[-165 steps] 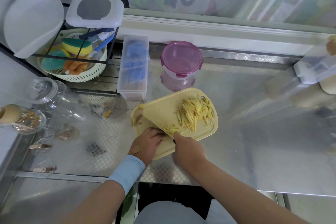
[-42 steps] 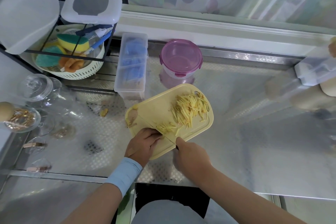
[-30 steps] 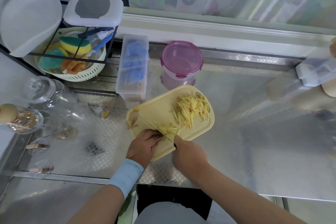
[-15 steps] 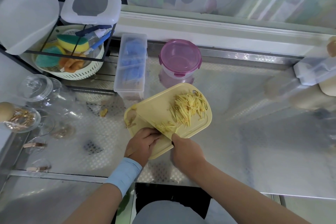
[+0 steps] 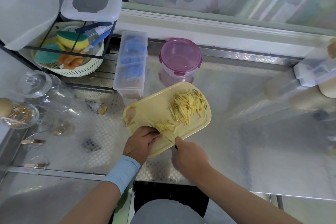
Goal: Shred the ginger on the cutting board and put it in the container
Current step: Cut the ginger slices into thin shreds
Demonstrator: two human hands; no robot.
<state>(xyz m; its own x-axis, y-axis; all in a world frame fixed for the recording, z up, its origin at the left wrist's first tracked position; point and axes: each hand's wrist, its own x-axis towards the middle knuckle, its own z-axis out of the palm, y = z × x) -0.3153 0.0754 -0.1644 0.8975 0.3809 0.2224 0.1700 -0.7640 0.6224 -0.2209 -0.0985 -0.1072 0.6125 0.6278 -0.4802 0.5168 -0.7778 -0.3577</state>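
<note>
— Two hands on the job, then? Where's each one against the pale yellow plastic cutting board [image 5: 151,112]?

— Both at its near edge. My left hand [image 5: 142,142] lies curled on the board's near left corner, fingertips pressed down on the small uncut bit of ginger [image 5: 160,127]; the piece is mostly hidden under them. My right hand [image 5: 189,156] is just off the near edge, closed round the handle of a thin-bladed knife [image 5: 168,139], the blade slanting across the board right beside my left fingertips.

— And what's already cut?

— A heap of pale yellow ginger shreds [image 5: 187,106] sits on the board's far right part, well apart from both hands. A few scraps lie at its left end.

— The container?

— The round clear container with a pink clip lid [image 5: 180,60] stands just beyond the board's far edge, lid on.
</note>
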